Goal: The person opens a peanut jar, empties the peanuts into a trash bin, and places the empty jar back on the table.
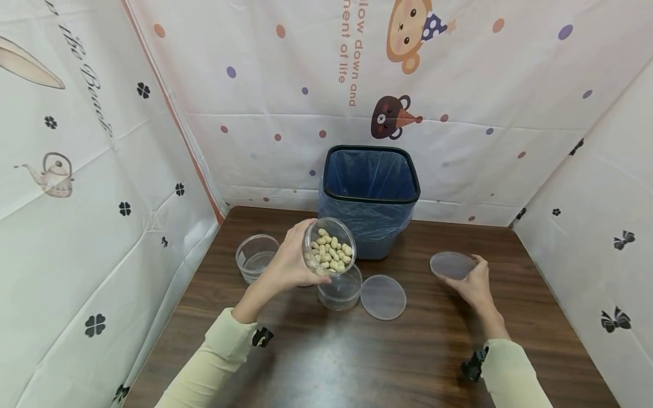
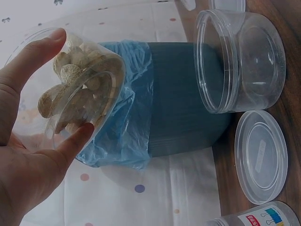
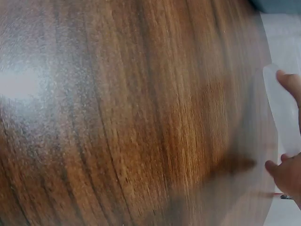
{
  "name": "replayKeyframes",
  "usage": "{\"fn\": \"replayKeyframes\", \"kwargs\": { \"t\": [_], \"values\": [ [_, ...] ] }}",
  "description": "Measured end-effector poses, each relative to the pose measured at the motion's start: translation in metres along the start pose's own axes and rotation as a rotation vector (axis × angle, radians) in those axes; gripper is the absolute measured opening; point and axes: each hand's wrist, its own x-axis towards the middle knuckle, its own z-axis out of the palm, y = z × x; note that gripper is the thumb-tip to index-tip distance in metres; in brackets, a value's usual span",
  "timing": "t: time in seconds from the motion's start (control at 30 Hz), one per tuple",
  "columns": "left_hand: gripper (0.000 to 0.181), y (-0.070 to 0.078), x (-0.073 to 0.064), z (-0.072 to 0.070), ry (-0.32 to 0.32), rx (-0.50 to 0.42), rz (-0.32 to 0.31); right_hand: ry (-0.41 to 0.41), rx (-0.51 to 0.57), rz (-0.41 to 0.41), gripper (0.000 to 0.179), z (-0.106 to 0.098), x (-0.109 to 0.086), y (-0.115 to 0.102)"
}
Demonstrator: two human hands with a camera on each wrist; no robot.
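Note:
My left hand (image 1: pixel 293 258) grips a clear round plastic container (image 1: pixel 330 225) of peanuts (image 1: pixel 333 253) in their shells. Its mouth is uncovered and tilts toward the head camera. In the left wrist view, thumb and fingers wrap the container, with peanuts (image 2: pixel 75 70) inside it. Behind and partly under it stands another clear container (image 1: pixel 339 292), which looks empty. Off to the right, my right hand (image 1: pixel 474 286) holds a translucent round lid (image 1: pixel 451 264) by its edge, above the table. Part of that lid (image 3: pixel 280 103) shows in the right wrist view.
A blue bin (image 1: pixel 369 226) with a plastic liner and black rim stands at the back. One loose lid (image 1: pixel 384 297) lies right of the middle container, another lid (image 2: pixel 261 155) left of it. A labelled clear container (image 1: pixel 257 255) stands farther left on the wooden table (image 1: pixel 408 362).

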Motion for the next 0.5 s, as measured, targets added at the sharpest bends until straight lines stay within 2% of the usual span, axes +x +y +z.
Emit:
{"fn": "replayKeyframes", "kwargs": {
  "t": [0.23, 0.5],
  "values": [
    [0.128, -0.0013, 0.0000, -0.0022, 0.027, -0.001, -0.004, -0.088, -0.215, 0.010, 0.108, -0.0064, -0.0014, 0.0038],
    [0.128, -0.0075, 0.0017, -0.0051, 0.048, 0.021, -0.018, -0.156, -0.270, 0.007, 0.105, -0.0034, -0.0047, 0.0002]
  ]
}}
